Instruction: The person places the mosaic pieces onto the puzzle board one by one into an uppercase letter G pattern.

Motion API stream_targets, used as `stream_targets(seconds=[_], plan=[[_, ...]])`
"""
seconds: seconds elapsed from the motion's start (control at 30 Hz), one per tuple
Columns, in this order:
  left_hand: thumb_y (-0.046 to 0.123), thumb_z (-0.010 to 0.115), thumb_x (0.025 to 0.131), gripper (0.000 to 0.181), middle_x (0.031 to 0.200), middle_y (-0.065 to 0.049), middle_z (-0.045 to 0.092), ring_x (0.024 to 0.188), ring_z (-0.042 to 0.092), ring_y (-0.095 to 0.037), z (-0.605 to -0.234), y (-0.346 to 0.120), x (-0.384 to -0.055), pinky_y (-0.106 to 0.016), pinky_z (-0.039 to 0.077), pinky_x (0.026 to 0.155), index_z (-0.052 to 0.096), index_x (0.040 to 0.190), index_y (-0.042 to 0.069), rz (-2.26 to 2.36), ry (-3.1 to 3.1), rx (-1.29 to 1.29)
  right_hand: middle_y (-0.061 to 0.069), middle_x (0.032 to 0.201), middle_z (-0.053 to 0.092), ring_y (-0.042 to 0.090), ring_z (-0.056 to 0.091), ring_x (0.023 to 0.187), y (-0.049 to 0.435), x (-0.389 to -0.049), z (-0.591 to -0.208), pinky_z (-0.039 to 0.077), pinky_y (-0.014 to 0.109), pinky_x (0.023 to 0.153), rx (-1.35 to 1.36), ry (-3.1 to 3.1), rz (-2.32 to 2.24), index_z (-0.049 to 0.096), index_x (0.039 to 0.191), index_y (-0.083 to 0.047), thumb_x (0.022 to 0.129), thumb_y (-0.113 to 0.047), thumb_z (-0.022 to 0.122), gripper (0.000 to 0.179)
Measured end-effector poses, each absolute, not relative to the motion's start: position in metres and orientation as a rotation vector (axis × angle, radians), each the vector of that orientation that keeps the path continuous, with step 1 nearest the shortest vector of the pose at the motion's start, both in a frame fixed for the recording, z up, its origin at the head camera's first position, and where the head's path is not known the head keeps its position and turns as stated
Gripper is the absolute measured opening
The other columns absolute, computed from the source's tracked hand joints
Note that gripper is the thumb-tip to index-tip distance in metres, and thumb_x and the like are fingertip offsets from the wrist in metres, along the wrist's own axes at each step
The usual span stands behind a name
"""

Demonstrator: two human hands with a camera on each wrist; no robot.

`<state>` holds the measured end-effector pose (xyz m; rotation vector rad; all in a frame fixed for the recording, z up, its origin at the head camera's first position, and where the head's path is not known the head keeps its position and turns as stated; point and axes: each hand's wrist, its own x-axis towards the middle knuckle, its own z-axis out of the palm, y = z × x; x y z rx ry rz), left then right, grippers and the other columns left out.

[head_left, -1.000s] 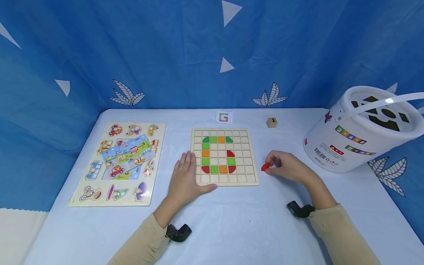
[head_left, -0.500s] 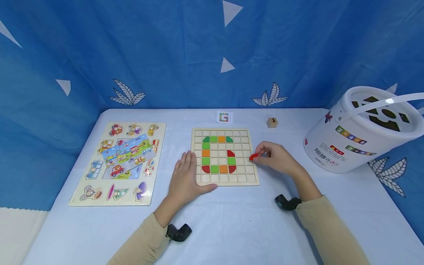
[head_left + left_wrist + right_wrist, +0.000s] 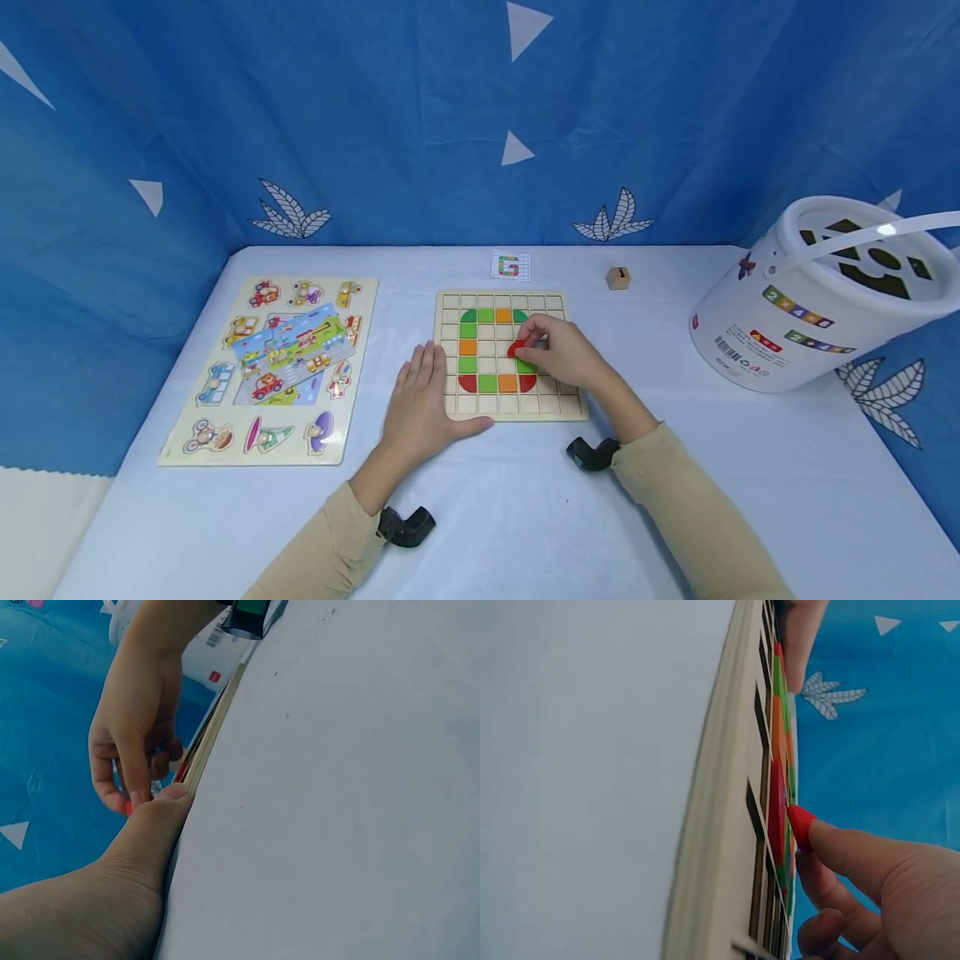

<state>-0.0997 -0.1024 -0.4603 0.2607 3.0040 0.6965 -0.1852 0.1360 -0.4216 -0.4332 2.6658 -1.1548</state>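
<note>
Moved: right hand (image 3: 558, 354) carried the red quarter-round tile (image 3: 516, 349) from the table right of the wooden grid board (image 3: 510, 410) to its middle cells.
Fingers: right pinch the tile; left hand (image 3: 420, 402) lies flat, fingers together, steadying the board's left edge.
Risk: a tilted tile could catch a cell rim and nudge the green tile (image 3: 525, 366) just beside it.

My right hand (image 3: 564, 357) pinching a red piece (image 3: 516, 349) over the wooden grid board (image 3: 510, 354), my left hand (image 3: 421, 403) flat on its left edge, vehicle puzzle (image 3: 276, 367) at my left, white bucket (image 3: 813, 296) at my right.
</note>
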Motion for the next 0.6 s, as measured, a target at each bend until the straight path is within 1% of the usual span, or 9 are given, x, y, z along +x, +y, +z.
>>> stream_targets(seconds=[0.13, 0.33, 0.47, 0.6], plan=[[0.079, 0.067, 0.070, 0.130, 0.167, -0.016, 0.012, 0.156, 0.006, -0.033, -0.461, -0.102, -0.099, -0.051, 0.012, 0.126, 0.015, 0.157, -0.001, 0.697, 3.012, 0.268, 0.001, 0.090, 0.063, 0.020, 0.057, 0.083, 0.126, -0.186, -0.424, 0.052, 0.030, 0.073, -0.421, 2.688, -1.123, 0.062, 0.098, -0.018, 0.089, -0.018, 0.075, 0.016], [0.080, 0.067, 0.069, 0.130, 0.167, -0.016, 0.013, 0.156, 0.007, -0.033, -0.461, -0.103, -0.099, -0.051, 0.012, 0.126, 0.015, 0.157, -0.001, 0.694, 3.021, 0.267, 0.000, 0.091, 0.062, 0.020, 0.056, 0.086, 0.119, -0.185, -0.420, 0.051, 0.029, 0.074, -0.422, 2.724, -1.050, 0.063, 0.097, -0.019, 0.090, -0.020, 0.075, 0.014], [0.080, 0.067, 0.069, 0.130, 0.167, -0.017, 0.013, 0.156, 0.007, -0.033, -0.461, -0.102, -0.099, -0.051, 0.013, 0.126, 0.016, 0.157, 0.000, 0.695, 3.022, 0.266, 0.000, 0.093, 0.061, 0.020, 0.055, 0.089, 0.117, -0.184, -0.418, 0.051, 0.029, 0.077, -0.415, 2.740, -1.000, 0.064, 0.099, -0.019, 0.089, -0.021, 0.075, 0.015], [0.080, 0.067, 0.070, 0.130, 0.166, -0.017, 0.013, 0.156, 0.007, -0.033, -0.461, -0.102, -0.099, -0.051, 0.012, 0.126, 0.016, 0.157, -0.001, 0.694, 3.020, 0.270, 0.000, 0.097, 0.062, 0.019, 0.056, 0.093, 0.117, -0.183, -0.419, 0.052, 0.032, 0.084, -0.400, 2.767, -0.914, 0.070, 0.106, -0.018, 0.090, -0.023, 0.075, 0.017]])
